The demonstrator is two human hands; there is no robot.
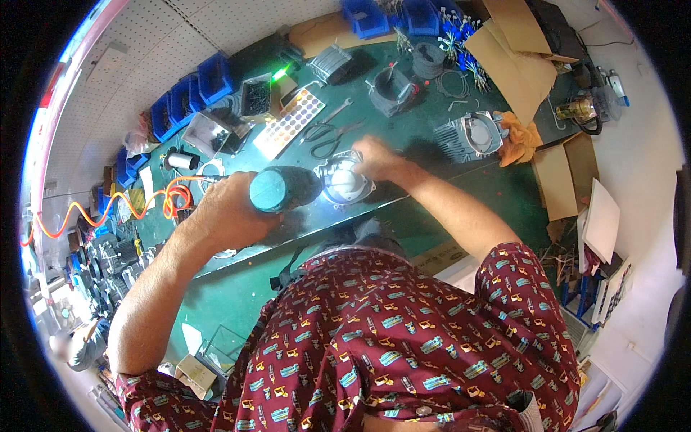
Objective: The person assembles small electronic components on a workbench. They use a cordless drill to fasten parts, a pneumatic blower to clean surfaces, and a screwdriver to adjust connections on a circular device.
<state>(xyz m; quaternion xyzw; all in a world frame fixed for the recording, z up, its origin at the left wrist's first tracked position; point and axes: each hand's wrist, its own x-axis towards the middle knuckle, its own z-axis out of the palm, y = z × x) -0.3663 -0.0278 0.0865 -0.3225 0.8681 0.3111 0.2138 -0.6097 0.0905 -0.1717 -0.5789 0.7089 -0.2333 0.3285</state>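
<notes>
Your left hand [234,212] is wrapped round a teal-and-black power driver [273,189], an orange hose [184,178] running in beside it. Your right hand [378,160] has its fingers curled at the far edge of the round metal housing [345,180] — whether they pinch it or only steady it, you can't tell from here. The housing sits on the desk [414,124] between your hands, the driver's nose right at its left side. Work on it looks under way, not finished; which fasteners are in and which are left doesn't show. Right of your right hand lies a finned housing [461,142] — done or waiting, that's unclear — touching an orange cloth [520,138].
</notes>
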